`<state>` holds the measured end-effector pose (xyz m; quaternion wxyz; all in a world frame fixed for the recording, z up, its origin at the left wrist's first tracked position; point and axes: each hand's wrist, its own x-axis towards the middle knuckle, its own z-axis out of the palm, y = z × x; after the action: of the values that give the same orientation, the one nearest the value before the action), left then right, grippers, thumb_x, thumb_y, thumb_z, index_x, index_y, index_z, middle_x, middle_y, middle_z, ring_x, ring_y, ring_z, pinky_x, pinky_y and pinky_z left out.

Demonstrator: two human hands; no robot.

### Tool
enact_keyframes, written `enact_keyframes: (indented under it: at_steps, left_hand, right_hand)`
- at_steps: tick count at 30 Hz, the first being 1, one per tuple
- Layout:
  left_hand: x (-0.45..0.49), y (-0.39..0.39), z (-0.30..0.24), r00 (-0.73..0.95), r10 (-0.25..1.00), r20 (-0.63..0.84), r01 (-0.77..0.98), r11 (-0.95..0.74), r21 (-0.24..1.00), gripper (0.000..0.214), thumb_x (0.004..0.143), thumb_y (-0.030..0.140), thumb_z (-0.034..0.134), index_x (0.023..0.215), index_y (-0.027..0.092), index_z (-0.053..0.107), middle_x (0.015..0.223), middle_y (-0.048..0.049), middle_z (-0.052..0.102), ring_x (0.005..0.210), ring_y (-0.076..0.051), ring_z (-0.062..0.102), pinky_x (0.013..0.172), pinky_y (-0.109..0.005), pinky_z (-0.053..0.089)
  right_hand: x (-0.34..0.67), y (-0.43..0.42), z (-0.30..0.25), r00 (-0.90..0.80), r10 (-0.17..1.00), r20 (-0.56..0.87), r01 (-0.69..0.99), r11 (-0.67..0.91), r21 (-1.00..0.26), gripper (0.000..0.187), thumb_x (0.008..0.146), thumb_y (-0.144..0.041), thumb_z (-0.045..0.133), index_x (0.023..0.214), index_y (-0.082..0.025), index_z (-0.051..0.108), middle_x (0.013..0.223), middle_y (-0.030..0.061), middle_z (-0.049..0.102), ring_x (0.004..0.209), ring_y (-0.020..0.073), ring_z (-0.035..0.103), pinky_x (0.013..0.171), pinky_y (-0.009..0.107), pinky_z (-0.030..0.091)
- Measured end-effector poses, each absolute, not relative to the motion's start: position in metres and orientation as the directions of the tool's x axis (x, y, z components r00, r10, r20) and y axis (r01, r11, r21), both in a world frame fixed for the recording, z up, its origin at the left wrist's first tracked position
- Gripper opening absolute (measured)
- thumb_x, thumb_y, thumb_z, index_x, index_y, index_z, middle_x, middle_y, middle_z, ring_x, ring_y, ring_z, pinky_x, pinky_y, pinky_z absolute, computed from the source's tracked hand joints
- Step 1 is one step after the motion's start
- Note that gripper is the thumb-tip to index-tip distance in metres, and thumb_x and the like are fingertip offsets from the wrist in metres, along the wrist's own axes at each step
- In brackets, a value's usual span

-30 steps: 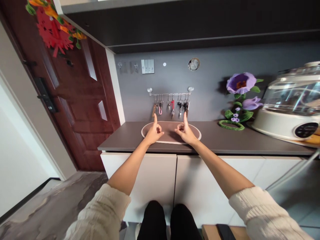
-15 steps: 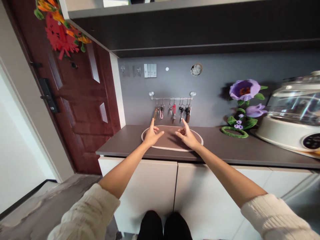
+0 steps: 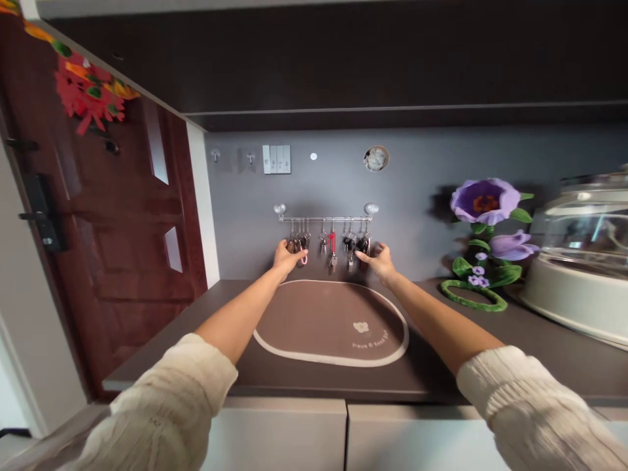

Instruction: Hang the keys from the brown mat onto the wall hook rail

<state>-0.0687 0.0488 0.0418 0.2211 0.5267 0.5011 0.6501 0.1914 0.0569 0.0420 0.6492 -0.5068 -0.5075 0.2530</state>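
A metal key rail [image 3: 326, 219] with suction-cup ends is fixed to the grey wall, and several bunches of keys hang from its hooks. At its left end my left hand [image 3: 287, 259] reaches round a bunch of keys, thumb and fingers apart, the thumb beside a pink loop [image 3: 304, 258]. My right hand [image 3: 379, 261] is at the right-end keys [image 3: 362, 245], thumb on their left and fingers on their right. Contact with the keys cannot be made out at either hand. Between them hang a red-strapped key [image 3: 333, 245] and a small key bunch [image 3: 323, 245].
Below the rail, a brown oval mat [image 3: 314, 320] lies on the dark countertop [image 3: 426, 366]. A purple flower ornament [image 3: 485, 203] and a clear-topped white appliance [image 3: 579, 288] stand on the right. Overhead juts a dark shelf [image 3: 318, 59]; a red-brown door [image 3: 132, 261] is on the left.
Both hands have moved forward and apart, from above the mat to the two ends of the key rail. The view has come closer to the counter, showing the mat's flower print.
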Motion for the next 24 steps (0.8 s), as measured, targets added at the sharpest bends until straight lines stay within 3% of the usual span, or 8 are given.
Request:
enact_keyframes:
  at_steps: [3, 6, 13, 17, 20, 24]
  left_hand:
    - [-0.059, 0.061, 0.045, -0.364, 0.822, 0.438, 0.118, -0.426, 0.897, 0.052, 0.052, 0.026, 0.074, 0.096, 0.015, 0.050, 0.095, -0.0083, 0.062, 0.085, -0.016, 0.059, 0.079, -0.029, 0.044]
    - [-0.049, 0.065, 0.047, -0.380, 0.833, 0.402, 0.050, -0.416, 0.908, 0.037, 0.054, 0.026, 0.073, 0.082, 0.015, 0.053, 0.078, -0.0040, 0.063, 0.071, -0.014, 0.059, 0.069, -0.027, 0.046]
    - [-0.030, 0.075, 0.053, -0.285, 0.926, 0.248, -0.346, -0.341, 0.874, 0.035, 0.054, 0.025, 0.073, 0.080, 0.015, 0.052, 0.071, -0.0007, 0.061, 0.056, -0.009, 0.057, 0.053, -0.022, 0.045]
    - [-0.026, 0.077, 0.058, -0.237, 0.956, 0.174, -0.401, -0.259, 0.878, 0.029, 0.055, 0.025, 0.073, 0.076, 0.012, 0.057, 0.065, -0.0011, 0.060, 0.048, -0.006, 0.051, 0.045, -0.019, 0.040]
    - [-0.029, 0.074, 0.061, -0.201, 0.974, 0.110, -0.428, -0.188, 0.884, 0.025, 0.058, 0.025, 0.072, 0.072, 0.011, 0.057, 0.066, -0.0036, 0.061, 0.048, -0.006, 0.051, 0.041, -0.018, 0.038]
    - [-0.041, 0.063, 0.067, -0.162, 0.981, 0.109, -0.417, -0.169, 0.893, 0.024, 0.062, 0.027, 0.071, 0.070, 0.010, 0.056, 0.063, -0.0045, 0.061, 0.053, -0.011, 0.058, 0.045, -0.021, 0.044]
  right_hand:
    - [0.182, 0.068, 0.040, 0.376, 0.847, 0.375, 0.095, 0.368, -0.925, 0.079, 0.043, -0.038, 0.078, 0.109, -0.019, 0.040, 0.105, 0.0065, 0.054, 0.090, 0.0172, 0.055, 0.073, 0.026, 0.047]
    - [0.170, 0.074, 0.038, 0.376, 0.838, 0.397, 0.027, 0.418, -0.908, 0.063, 0.043, -0.037, 0.078, 0.094, -0.020, 0.044, 0.090, 0.0011, 0.059, 0.077, 0.0133, 0.055, 0.065, 0.023, 0.046]
    - [0.145, 0.077, 0.041, 0.233, 0.883, 0.408, -0.223, 0.457, -0.861, 0.042, 0.053, -0.036, 0.073, 0.085, -0.020, 0.051, 0.074, -0.0029, 0.062, 0.063, 0.0100, 0.057, 0.058, 0.022, 0.047]
    - [0.138, 0.074, 0.044, 0.197, 0.892, 0.407, -0.282, 0.449, -0.848, 0.040, 0.054, -0.032, 0.073, 0.085, -0.021, 0.050, 0.070, -0.0040, 0.061, 0.057, 0.0095, 0.056, 0.052, 0.022, 0.047]
    - [0.139, 0.071, 0.047, 0.197, 0.899, 0.391, -0.254, 0.432, -0.865, 0.029, 0.057, -0.027, 0.071, 0.074, -0.019, 0.050, 0.061, -0.0040, 0.057, 0.046, 0.0069, 0.048, 0.041, 0.018, 0.040]
    - [0.144, 0.066, 0.053, 0.211, 0.897, 0.389, -0.266, 0.436, -0.860, 0.022, 0.061, -0.025, 0.066, 0.070, -0.018, 0.047, 0.055, -0.0046, 0.054, 0.040, 0.0050, 0.042, 0.035, 0.017, 0.033]
